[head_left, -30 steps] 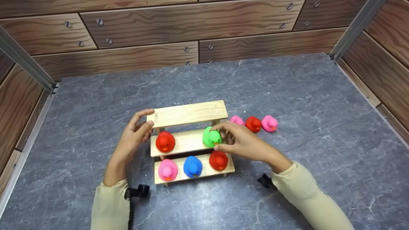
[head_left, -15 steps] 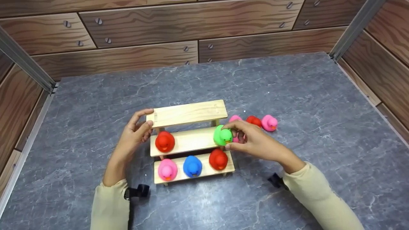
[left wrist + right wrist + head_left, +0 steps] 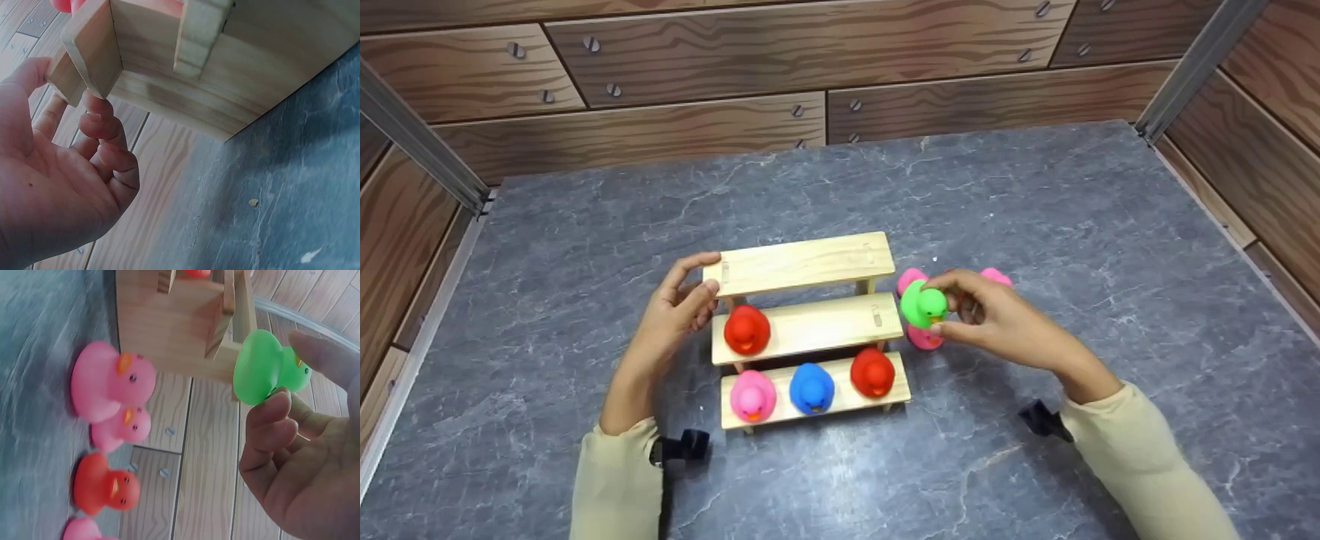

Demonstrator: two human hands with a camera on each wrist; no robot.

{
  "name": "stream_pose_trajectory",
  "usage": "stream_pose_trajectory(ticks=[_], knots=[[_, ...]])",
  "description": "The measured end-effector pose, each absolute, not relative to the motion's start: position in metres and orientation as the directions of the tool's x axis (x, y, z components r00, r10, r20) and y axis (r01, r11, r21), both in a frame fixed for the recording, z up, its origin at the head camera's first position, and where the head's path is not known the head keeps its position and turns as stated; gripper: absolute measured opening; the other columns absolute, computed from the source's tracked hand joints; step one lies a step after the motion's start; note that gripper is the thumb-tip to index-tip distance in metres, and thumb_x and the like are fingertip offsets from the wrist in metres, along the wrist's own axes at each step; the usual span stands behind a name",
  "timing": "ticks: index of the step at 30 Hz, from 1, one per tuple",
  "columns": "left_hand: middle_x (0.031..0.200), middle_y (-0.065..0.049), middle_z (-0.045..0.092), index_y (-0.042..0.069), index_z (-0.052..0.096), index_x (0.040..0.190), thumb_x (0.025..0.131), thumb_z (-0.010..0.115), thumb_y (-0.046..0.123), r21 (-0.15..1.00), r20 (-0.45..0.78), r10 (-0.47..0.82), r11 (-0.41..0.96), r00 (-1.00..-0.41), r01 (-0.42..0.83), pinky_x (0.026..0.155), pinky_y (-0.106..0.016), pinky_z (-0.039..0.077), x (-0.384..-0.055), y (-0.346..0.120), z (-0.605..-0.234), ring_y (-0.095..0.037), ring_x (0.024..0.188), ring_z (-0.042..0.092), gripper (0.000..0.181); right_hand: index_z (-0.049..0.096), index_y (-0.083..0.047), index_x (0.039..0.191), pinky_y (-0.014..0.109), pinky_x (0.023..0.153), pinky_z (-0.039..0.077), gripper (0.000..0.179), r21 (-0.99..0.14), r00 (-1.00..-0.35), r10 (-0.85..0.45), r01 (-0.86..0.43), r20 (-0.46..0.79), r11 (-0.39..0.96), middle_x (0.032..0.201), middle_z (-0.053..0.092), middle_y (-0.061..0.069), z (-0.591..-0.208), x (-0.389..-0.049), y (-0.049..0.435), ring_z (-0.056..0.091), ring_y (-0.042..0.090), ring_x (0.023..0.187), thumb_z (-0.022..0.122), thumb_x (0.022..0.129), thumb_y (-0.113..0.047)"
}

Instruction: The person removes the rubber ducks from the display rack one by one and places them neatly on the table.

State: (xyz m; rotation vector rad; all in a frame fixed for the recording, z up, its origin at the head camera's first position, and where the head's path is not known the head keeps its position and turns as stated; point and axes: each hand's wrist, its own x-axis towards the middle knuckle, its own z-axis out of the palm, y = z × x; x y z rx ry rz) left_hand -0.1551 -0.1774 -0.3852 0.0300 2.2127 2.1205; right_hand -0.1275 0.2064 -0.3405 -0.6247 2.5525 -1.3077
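A green rubber duck [image 3: 921,304] is pinched between the thumb and fingers of my right hand [image 3: 1005,315], just off the right end of the three-step wooden shelf [image 3: 810,264]. In the right wrist view the green duck [image 3: 261,367] is held above the table. My left hand [image 3: 669,311] grips the left end of the top step; the left wrist view shows its thumb and fingers at the board's end. A red duck [image 3: 747,330] sits at the left of the middle step. On the bottom step stand a pink duck [image 3: 753,396], a blue duck [image 3: 812,388] and a red duck [image 3: 873,373].
Right of the shelf, several ducks are on the grey marbled table [image 3: 1080,225], partly behind my right hand: a pink duck [image 3: 109,382], another pink duck [image 3: 121,430], a red duck [image 3: 104,482] and one more pink duck [image 3: 84,530]. Wood-patterned panels [image 3: 697,64] wall the table.
My right hand has moved to the right with the green duck, from above the right end of the middle step to beside the shelf. The left hand has stayed on the top step.
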Motion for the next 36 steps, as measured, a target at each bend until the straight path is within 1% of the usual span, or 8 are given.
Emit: stream_pose_trajectory(ticks=[3, 6, 9, 14, 22, 28, 32, 36], knots=[[0.07, -0.002, 0.049, 0.019, 0.054, 0.127, 0.097, 0.053, 0.008, 0.998, -0.043, 0.07, 0.046, -0.997, -0.04, 0.054, -0.019, 0.03, -0.155, -0.178, -0.386, -0.009, 0.056, 0.039, 0.031, 0.057, -0.003, 0.12, 0.019, 0.067, 0.042, 0.041, -0.813, -0.897, -0.442, -0.255, -0.002, 0.523, 0.093, 0.056, 0.006, -0.342, -0.128, 0.214, 0.048, 0.011, 0.077, 0.074, 0.082, -0.007], [0.07, -0.002, 0.049, 0.017, 0.053, 0.128, 0.097, 0.053, 0.008, 0.998, -0.042, 0.07, 0.048, -0.997, -0.038, 0.054, -0.019, 0.031, -0.155, -0.178, -0.385, -0.009, 0.056, 0.039, 0.032, 0.057, -0.002, 0.121, 0.019, 0.068, 0.043, 0.043, -0.805, -0.905, -0.426, -0.241, -0.015, 0.541, 0.096, 0.055, 0.006, -0.344, -0.127, 0.22, 0.048, 0.011, 0.078, 0.074, 0.082, -0.008], [0.07, -0.002, 0.049, 0.014, 0.053, 0.129, 0.097, 0.054, 0.007, 0.998, -0.043, 0.07, 0.051, -0.997, -0.039, 0.054, -0.019, 0.031, -0.154, -0.178, -0.384, -0.01, 0.056, 0.04, 0.032, 0.057, -0.004, 0.122, 0.02, 0.069, 0.043, 0.043, -0.791, -0.909, -0.415, -0.232, -0.031, 0.567, 0.098, 0.054, 0.006, -0.345, -0.127, 0.225, 0.047, 0.012, 0.079, 0.074, 0.083, -0.012], [0.071, -0.002, 0.049, 0.011, 0.053, 0.129, 0.097, 0.054, 0.008, 0.998, -0.044, 0.066, 0.046, -0.997, -0.041, 0.054, -0.019, 0.031, -0.154, -0.177, -0.383, -0.01, 0.056, 0.039, 0.032, 0.057, -0.006, 0.124, 0.02, 0.068, 0.042, 0.043, -0.762, -0.91, -0.412, -0.244, -0.034, 0.6, 0.097, 0.052, 0.006, -0.347, -0.125, 0.234, 0.046, 0.011, 0.079, 0.073, 0.085, -0.015], [0.071, -0.002, 0.049, 0.01, 0.052, 0.129, 0.097, 0.054, 0.008, 0.998, -0.039, 0.064, 0.06, -0.997, -0.035, 0.054, -0.019, 0.031, -0.154, -0.177, -0.383, -0.009, 0.057, 0.04, 0.032, 0.057, -0.003, 0.124, 0.021, 0.069, 0.043, 0.043, -0.736, -0.908, -0.418, -0.26, -0.034, 0.625, 0.097, 0.056, 0.005, -0.355, -0.125, 0.246, 0.048, 0.013, 0.08, 0.073, 0.086, -0.013], [0.071, -0.002, 0.049, 0.014, 0.053, 0.129, 0.097, 0.054, 0.007, 0.998, -0.033, 0.072, 0.057, -0.997, -0.028, 0.054, -0.019, 0.031, -0.154, -0.178, -0.386, -0.009, 0.057, 0.04, 0.032, 0.057, -0.003, 0.123, 0.021, 0.067, 0.043, 0.042, -0.717, -0.905, -0.425, -0.277, -0.029, 0.639, 0.092, 0.056, 0.004, -0.358, -0.122, 0.255, 0.049, 0.01, 0.079, 0.073, 0.086, -0.015], [0.071, -0.002, 0.048, 0.016, 0.052, 0.13, 0.097, 0.053, 0.007, 0.998, -0.031, 0.076, 0.05, -0.997, -0.028, 0.054, -0.019, 0.03, -0.154, -0.178, -0.386, -0.008, 0.057, 0.04, 0.033, 0.058, -0.004, 0.123, 0.02, 0.067, 0.043, 0.042, -0.692, -0.91, -0.412, -0.273, -0.038, 0.668, 0.092, 0.057, 0.005, -0.359, -0.122, 0.258, 0.049, 0.01, 0.079, 0.073, 0.086, -0.018], [0.071, -0.002, 0.048, 0.016, 0.053, 0.129, 0.097, 0.053, 0.008, 0.999, -0.031, 0.077, 0.044, -0.997, -0.027, 0.054, -0.018, 0.03, -0.154, -0.178, -0.386, -0.008, 0.057, 0.04, 0.033, 0.057, -0.003, 0.124, 0.021, 0.067, 0.044, 0.043, -0.679, -0.914, -0.403, -0.262, -0.054, 0.686, 0.093, 0.058, 0.006, -0.36, -0.123, 0.259, 0.05, 0.01, 0.079, 0.073, 0.086, -0.017]])
